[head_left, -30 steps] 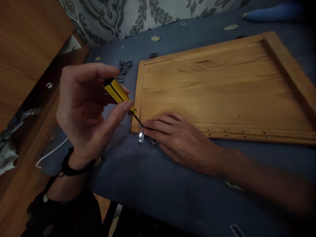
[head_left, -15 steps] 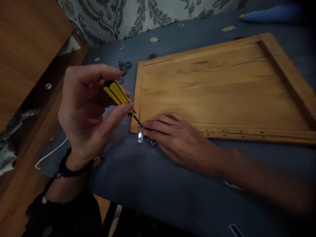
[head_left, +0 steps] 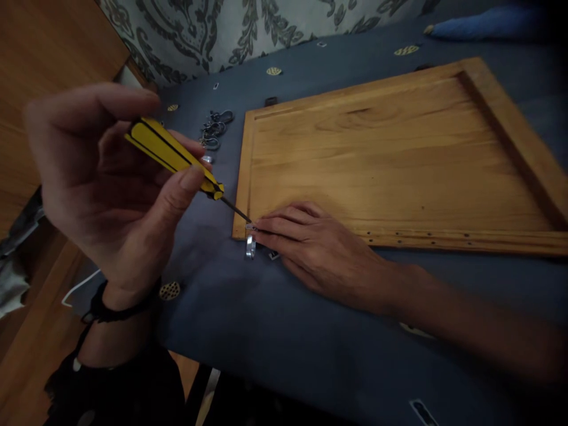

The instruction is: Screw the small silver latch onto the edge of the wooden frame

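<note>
My left hand (head_left: 124,177) grips a yellow and black screwdriver (head_left: 173,155) between thumb and fingers. Its thin shaft slants down to the near left corner of a framed wooden board (head_left: 355,154). There the tip meets a small metal fitting with a shiny loop (head_left: 251,245), which hangs over the board's near edge. My right hand (head_left: 319,248) lies on that edge, fingers close together, fingertips pressed on the fitting beside the tip. Those fingertips partly hide the fitting, and any screw under the tip is too small to make out.
Dark metal clasps (head_left: 215,129) lie on the blue patterned cloth (head_left: 310,343) left of the board. Dark hardware (head_left: 271,102) shows at its far edge, and several small holes run along its near rail. A blue rolled object (head_left: 488,25) lies at the back right.
My left hand and the screwdriver handle have swung left, so the shaft leans lower and shows more of its length. The tip stays at the fitting; my right hand has hardly moved.
</note>
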Demonstrator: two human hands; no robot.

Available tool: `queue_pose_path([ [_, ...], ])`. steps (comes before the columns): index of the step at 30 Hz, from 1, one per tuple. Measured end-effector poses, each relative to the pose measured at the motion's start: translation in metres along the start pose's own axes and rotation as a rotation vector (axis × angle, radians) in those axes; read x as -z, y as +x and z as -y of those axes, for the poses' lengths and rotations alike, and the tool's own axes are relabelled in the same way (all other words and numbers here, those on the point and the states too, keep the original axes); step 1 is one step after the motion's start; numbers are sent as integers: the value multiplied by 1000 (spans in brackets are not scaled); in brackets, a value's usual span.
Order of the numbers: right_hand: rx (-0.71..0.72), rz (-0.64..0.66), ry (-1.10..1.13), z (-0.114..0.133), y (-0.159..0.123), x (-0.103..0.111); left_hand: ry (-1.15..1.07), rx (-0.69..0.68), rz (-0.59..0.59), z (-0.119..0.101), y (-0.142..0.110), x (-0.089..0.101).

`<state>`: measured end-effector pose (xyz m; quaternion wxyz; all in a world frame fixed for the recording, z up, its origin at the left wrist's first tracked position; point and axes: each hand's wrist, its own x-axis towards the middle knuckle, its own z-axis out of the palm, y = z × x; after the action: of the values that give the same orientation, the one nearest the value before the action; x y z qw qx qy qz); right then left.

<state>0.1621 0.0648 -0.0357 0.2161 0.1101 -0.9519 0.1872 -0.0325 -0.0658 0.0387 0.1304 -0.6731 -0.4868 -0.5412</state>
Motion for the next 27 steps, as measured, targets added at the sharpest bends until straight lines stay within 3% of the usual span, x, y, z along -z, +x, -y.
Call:
queue_pose_path([
  [4,8,-9,-3,0,0,0,-15,85,118,-1,-1,-1],
  [8,10,-6,0,-1,0,0,19,144,60,-12,-2,-11],
  [12,11,-16,-2,0,0,0,80,193,89,-18,-3,-15],
  [27,12,3,-13,0,1,1,154,100,123,-14,-4,-14],
])
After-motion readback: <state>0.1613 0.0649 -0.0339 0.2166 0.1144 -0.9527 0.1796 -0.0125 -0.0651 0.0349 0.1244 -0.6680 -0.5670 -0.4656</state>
